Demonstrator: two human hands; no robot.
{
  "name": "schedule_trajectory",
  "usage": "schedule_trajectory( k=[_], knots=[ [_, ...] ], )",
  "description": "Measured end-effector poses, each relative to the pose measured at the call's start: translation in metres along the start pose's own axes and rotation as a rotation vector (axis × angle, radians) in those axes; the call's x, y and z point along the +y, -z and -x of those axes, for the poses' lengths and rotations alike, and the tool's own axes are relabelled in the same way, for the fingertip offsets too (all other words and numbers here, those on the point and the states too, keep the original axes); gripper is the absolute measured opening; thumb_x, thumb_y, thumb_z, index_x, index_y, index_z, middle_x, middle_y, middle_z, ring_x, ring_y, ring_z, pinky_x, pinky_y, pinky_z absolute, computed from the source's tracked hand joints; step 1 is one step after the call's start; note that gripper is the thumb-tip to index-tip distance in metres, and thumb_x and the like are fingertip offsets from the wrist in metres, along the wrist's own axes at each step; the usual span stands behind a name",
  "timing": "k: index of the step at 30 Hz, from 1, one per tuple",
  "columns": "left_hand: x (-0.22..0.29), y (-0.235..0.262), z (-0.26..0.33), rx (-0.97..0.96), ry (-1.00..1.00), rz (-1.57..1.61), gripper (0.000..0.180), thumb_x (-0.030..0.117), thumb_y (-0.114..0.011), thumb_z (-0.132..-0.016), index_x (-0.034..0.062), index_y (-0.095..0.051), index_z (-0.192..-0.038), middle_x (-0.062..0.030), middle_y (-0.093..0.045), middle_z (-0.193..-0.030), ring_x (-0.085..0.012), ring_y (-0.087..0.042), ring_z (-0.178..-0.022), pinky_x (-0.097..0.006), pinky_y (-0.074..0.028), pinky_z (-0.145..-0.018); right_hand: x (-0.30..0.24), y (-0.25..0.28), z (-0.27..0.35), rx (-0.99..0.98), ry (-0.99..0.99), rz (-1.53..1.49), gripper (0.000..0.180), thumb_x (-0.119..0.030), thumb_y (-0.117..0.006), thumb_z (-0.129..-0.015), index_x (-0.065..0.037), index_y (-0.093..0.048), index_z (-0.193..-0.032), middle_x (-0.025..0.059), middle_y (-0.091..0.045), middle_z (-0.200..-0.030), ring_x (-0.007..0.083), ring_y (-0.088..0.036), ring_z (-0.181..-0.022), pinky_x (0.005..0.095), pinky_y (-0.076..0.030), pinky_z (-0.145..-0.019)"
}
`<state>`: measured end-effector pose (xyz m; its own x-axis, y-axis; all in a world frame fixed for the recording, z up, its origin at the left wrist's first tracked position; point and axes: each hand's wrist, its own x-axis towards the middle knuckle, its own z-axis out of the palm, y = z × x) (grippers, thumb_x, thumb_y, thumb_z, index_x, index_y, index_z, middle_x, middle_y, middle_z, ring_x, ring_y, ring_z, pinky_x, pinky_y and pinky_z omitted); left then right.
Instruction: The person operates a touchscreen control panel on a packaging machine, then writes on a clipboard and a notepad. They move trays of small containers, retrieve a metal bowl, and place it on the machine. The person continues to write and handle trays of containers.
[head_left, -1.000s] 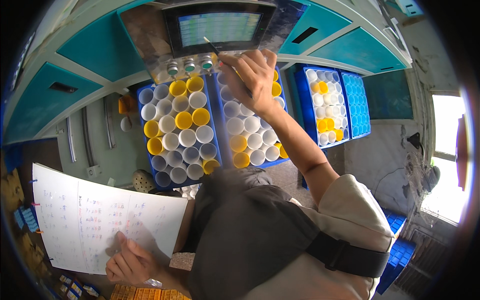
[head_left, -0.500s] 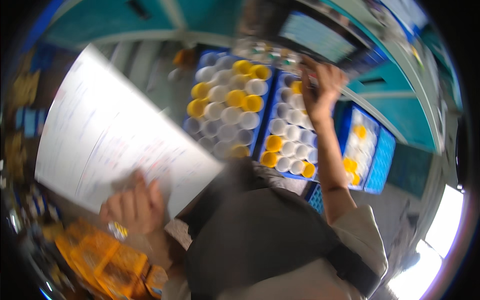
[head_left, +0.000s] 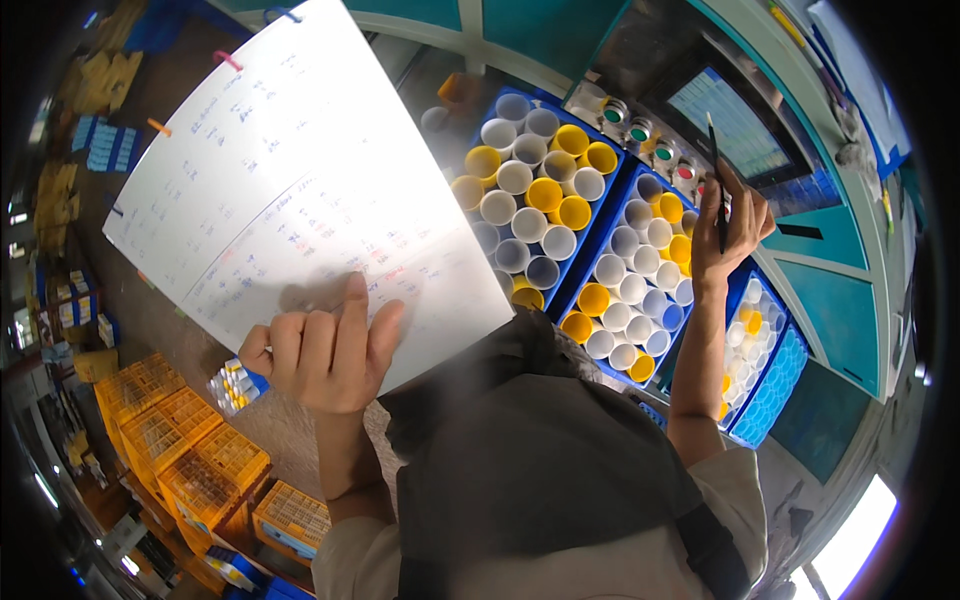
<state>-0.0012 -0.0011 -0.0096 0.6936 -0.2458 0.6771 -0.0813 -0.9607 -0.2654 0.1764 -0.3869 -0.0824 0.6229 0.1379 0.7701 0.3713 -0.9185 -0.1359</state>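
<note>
A large white notebook page (head_left: 320, 170) with handwritten lines in blue and red spreads over the left and middle of the view. Coloured rings bind its upper left edge. My left hand (head_left: 335, 355) rests at its lower part, the index finger stretched out with its tip on the writing. The other fingers are bent and hold nothing. Farther right, my right hand (head_left: 735, 235) is closed around a dark pen (head_left: 717, 170), which points up. This hand is in front of a machine's control panel, beside its round push buttons (head_left: 663, 152) and below its lit screen (head_left: 728, 122).
Blue crates with white and yellow cups (head_left: 540, 190) (head_left: 632, 290) stand under the panel, with another crate (head_left: 755, 330) and a light-blue one (head_left: 775, 390) at the right. Orange crates (head_left: 205, 450) are stacked at the lower left. A teal cabinet (head_left: 830, 325) borders the right.
The view has swung, so page, crates and panel sit farther right in it and are sharper. My left index finger is now straighter on the page. The pen now shows plainly.
</note>
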Motion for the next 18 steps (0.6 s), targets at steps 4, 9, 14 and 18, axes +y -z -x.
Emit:
schedule_trajectory(
  k=[4,9,14,18],
  knots=[
    [-0.002,0.002,-0.002,-0.046,-0.044,0.021,0.035,0.041,-0.069,-0.098,0.0073,-0.081,-0.098,0.0017,-0.048,-0.063,-0.0173,-0.045,-0.068,-0.038,-0.034,-0.077,0.003,0.01,0.001,-0.051,-0.047,0.015,0.029,-0.015,-0.078,-0.086,-0.013,-0.077,-0.115,-0.0011,-0.073,-0.095,0.0192,-0.063,-0.091,0.037,-0.036,-0.096],
    [-0.001,0.006,-0.011,-0.073,-0.073,0.035,0.025,0.024,-0.066,-0.102,0.0045,-0.082,-0.1,-0.001,-0.054,-0.064,-0.0197,-0.05,-0.068,-0.035,-0.038,-0.077,0.01,0.02,-0.003,0.077,-0.08,0.062,0.029,-0.005,-0.075,-0.079,-0.013,-0.077,-0.107,-0.0003,-0.07,-0.085,0.0183,-0.062,-0.084,0.0387,-0.035,-0.094],
    [-0.005,0.007,-0.011,-0.099,-0.071,0.023,0.03,0.027,-0.063,-0.104,0.0021,-0.08,-0.105,-0.0011,-0.051,-0.064,-0.0191,-0.046,-0.069,-0.038,-0.036,-0.082,0.019,0.019,-0.011,0.231,-0.044,0.078,0.02,-0.005,-0.073,-0.079,-0.008,-0.079,-0.098,0.0021,-0.067,-0.074,0.0156,-0.058,-0.077,0.0373,-0.034,-0.091],
    [-0.004,0.007,-0.008,-0.105,-0.062,0.004,0.03,0.026,-0.062,-0.105,0.0021,-0.08,-0.103,-0.0008,-0.048,-0.062,-0.0188,-0.046,-0.069,-0.038,-0.035,-0.081,0.025,0.016,-0.014,0.216,-0.04,0.078,0.02,-0.006,-0.074,-0.081,-0.008,-0.079,-0.1,0.0025,-0.068,-0.075,0.0151,-0.059,-0.081,0.0393,-0.033,-0.092]
  ],
)
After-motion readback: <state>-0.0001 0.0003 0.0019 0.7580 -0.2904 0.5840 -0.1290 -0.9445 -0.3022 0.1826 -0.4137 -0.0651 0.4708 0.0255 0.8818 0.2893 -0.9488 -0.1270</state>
